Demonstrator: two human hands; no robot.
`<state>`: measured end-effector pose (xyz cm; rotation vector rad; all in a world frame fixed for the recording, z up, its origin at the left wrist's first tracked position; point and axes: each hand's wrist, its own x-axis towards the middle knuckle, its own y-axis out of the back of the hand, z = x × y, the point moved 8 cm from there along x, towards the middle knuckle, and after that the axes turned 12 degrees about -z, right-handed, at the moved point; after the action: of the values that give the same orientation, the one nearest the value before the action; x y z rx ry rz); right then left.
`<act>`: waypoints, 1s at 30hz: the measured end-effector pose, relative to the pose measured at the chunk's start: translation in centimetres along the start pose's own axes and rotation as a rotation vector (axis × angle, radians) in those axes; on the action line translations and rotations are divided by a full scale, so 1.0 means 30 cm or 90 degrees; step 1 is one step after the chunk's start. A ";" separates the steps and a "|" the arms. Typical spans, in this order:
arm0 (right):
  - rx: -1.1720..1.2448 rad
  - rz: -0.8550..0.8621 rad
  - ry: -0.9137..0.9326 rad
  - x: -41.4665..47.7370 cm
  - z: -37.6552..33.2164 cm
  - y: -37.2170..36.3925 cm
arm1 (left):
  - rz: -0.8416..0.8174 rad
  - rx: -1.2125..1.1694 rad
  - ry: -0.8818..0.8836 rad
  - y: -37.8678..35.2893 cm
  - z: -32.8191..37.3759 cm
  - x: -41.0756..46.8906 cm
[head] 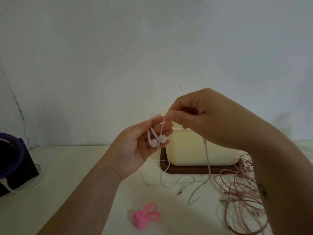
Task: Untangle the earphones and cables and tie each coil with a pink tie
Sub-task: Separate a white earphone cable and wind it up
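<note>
Now I see bench (67, 167) carrying box (186, 150), pink cables (240, 192) heaped beside it. Right hand (194, 116) pinches cord (208, 158) above box; left hand (142, 145) grips earbuds (153, 142). Pink ties (145, 216) on bench front, plug (182, 191) near.

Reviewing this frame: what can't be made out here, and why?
Head view, the only one.
Pink cables: partly behind the right forearm, cut by right and bottom edges; tangle's extent unknown.
Pink ties: bunched, blurred; count unclear.
Dark object: cut by left edge; unidentifiable.
Cream box: top mostly hidden behind left hand, holding earbuds, and right hand, pinching the earphone cable.
</note>
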<state>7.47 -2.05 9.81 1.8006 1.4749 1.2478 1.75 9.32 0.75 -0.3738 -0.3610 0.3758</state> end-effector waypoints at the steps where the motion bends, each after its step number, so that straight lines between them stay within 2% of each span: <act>1: 0.005 -0.003 0.002 -0.001 -0.001 -0.001 | 0.004 -0.006 0.003 0.002 -0.002 -0.001; 5: -0.001 -0.005 0.006 0.001 0.004 -0.001 | -0.003 0.035 0.022 -0.001 -0.010 0.002; 13: 0.010 0.042 0.017 0.011 0.028 0.013 | -0.150 0.197 0.045 -0.096 -0.029 -0.021; 16: 0.067 0.083 0.018 0.026 0.068 0.018 | -0.172 0.228 0.052 -0.107 -0.030 -0.027; 18: 0.173 0.087 0.015 0.042 0.109 -0.003 | -0.184 0.219 0.053 -0.124 -0.025 -0.032; 22: 0.383 -0.006 0.008 0.084 0.173 -0.118 | -0.219 0.090 0.011 -0.176 0.022 -0.046; 24: 0.410 -0.064 0.006 0.099 0.168 -0.172 | -0.173 0.033 -0.027 -0.164 0.060 -0.044; 27: 0.374 -0.172 -0.017 0.099 0.145 -0.240 | -0.065 -0.033 -0.079 -0.103 0.107 -0.038; 30: 0.225 -0.264 -0.060 0.085 0.126 -0.284 | -0.006 -0.021 -0.121 -0.043 0.138 -0.036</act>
<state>6.60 3.47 1.93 1.6113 1.9798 0.7226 -0.51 8.93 4.60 -0.3702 -0.5547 0.3975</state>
